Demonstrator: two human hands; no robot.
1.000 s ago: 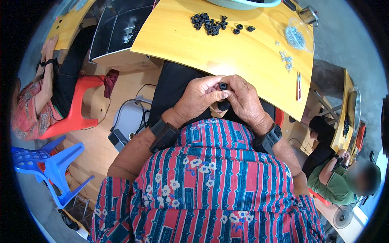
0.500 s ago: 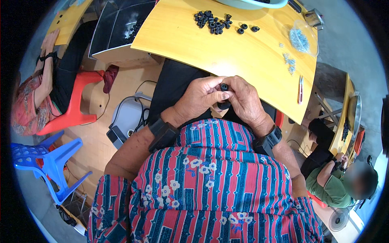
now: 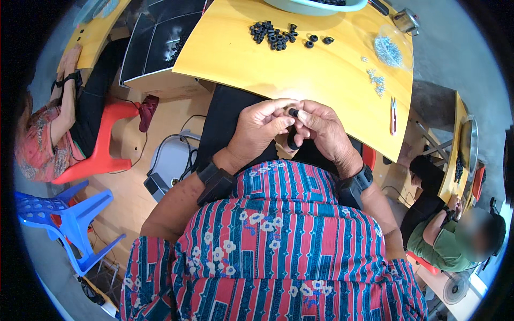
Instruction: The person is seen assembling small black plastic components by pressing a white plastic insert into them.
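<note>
Just in front of the table's near edge, my left hand (image 3: 256, 127) and my right hand (image 3: 325, 131) meet with their fingertips pinched together. Between the thumbs is a small black cylindrical part (image 3: 293, 112), held from both sides. A second dark piece (image 3: 292, 140) shows lower down, among the curled fingers; what it is, I cannot make out. On the wooden table (image 3: 230, 64) lies a pile of small black ring-shaped parts (image 3: 274, 36), with a few loose ones (image 3: 313, 38) beside it.
At the table's right are a clear tray of small shiny pieces (image 3: 388, 51), a loose cluster of them (image 3: 377, 81), red-handled snips (image 3: 393, 115) and a metal cup (image 3: 406, 21). A pale blue basin (image 3: 300, 6) stands at the back. Other people sit left and right; a blue stool (image 3: 80, 224) is at left.
My fingers have shifted around the black part, which now tilts sideways instead of facing up. The right thumb has come over onto it. The view has turned slightly.
</note>
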